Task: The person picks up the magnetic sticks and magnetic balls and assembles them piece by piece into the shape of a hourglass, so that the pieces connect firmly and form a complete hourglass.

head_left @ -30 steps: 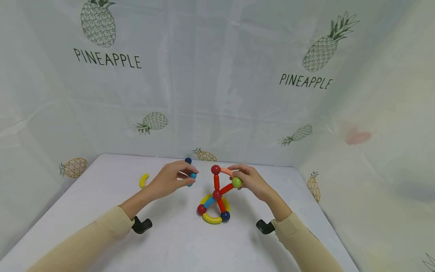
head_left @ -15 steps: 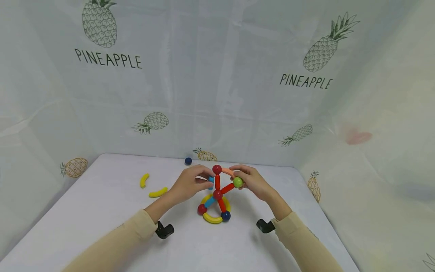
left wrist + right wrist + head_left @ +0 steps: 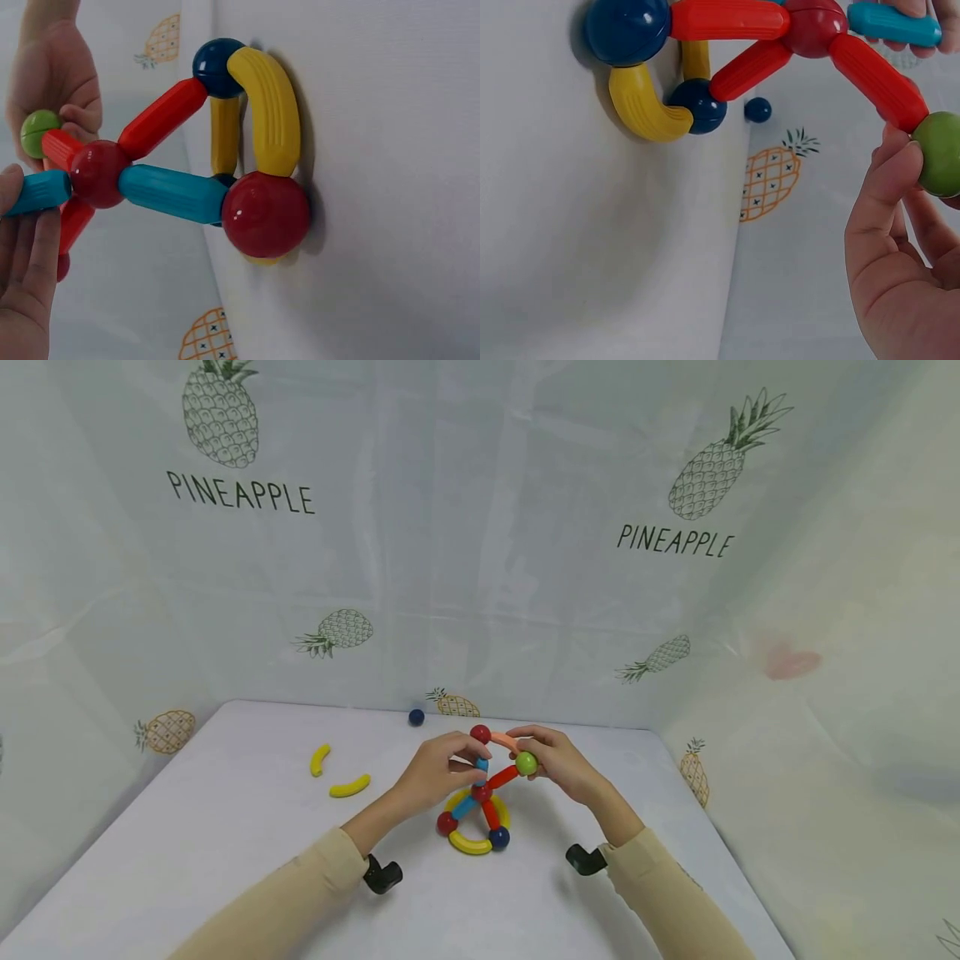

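A magnetic stick-and-ball model stands on the white table. Its base joins curved yellow sticks [image 3: 274,112], a red ball [image 3: 266,215] and dark blue balls [image 3: 628,30]. Straight sticks slope up from it to a middle red ball [image 3: 100,174]. My left hand [image 3: 441,771] pinches a light blue stick [image 3: 41,191], whose lower end touches that middle ball. With thumb and fingers, my right hand [image 3: 561,762] holds a green ball [image 3: 527,764] at the end of a red stick [image 3: 877,82]. A curved orange stick [image 3: 505,741] runs from the right fingers to the top red ball [image 3: 480,734].
Two loose curved yellow sticks, one farther back [image 3: 319,760] and one nearer [image 3: 349,786], lie left of the model. A loose dark blue ball [image 3: 416,717] rests near the table's back edge. A pineapple-print curtain [image 3: 465,543] hangs behind.
My left hand has moved right with the light blue stick, from beside the model to its middle red ball. My right hand stays at the green ball.
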`<state>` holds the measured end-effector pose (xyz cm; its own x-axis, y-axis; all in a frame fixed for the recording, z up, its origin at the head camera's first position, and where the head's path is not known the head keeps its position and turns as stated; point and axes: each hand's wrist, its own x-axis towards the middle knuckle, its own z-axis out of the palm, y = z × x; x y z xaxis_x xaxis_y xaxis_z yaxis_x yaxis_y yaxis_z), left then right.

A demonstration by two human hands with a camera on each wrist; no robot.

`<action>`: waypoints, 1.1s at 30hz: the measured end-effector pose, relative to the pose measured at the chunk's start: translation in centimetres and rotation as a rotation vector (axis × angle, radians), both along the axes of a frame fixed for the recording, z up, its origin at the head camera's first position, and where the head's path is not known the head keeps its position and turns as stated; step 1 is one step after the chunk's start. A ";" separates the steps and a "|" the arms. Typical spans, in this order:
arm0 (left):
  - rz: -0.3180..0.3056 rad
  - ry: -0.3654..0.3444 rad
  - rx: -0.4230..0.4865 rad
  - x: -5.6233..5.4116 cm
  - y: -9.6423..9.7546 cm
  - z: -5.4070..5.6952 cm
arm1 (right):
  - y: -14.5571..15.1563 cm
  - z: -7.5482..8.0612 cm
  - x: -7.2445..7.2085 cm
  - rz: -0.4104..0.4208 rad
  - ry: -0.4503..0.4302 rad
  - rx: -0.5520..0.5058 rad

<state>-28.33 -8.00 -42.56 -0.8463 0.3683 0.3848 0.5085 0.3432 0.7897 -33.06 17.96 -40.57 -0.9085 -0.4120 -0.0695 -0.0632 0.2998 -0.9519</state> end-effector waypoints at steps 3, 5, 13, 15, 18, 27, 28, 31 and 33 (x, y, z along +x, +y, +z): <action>0.005 0.002 -0.006 -0.1 0.2 -0.3 | 0.0 0.0 0.1 -0.001 0.003 -0.002; 0.010 0.004 -0.010 -0.2 0.3 -0.4 | 0.0 0.1 0.1 -0.001 0.006 -0.002; 0.020 0.019 -0.037 -0.3 0.9 -0.3 | -0.1 0.1 0.3 -0.006 0.004 -0.006; 0.026 0.018 -0.042 -0.2 1.0 -0.3 | -0.1 0.1 0.3 -0.005 -0.001 -0.011; 0.035 0.019 -0.049 -0.2 1.0 -0.4 | -0.2 0.1 0.4 -0.004 -0.003 -0.017; 0.026 0.034 -0.047 -0.2 0.9 -0.4 | -0.1 0.1 0.5 -0.003 -0.005 -0.012; 0.024 0.034 -0.047 -0.2 0.9 -0.4 | -0.1 0.1 0.5 -0.003 -0.004 -0.012; 0.010 0.038 -0.057 -0.3 0.7 -0.4 | 0.0 0.1 0.5 -0.002 0.001 -0.010; 0.000 0.047 -0.072 -0.4 0.3 -0.3 | -0.1 0.0 0.5 -0.003 0.004 -0.007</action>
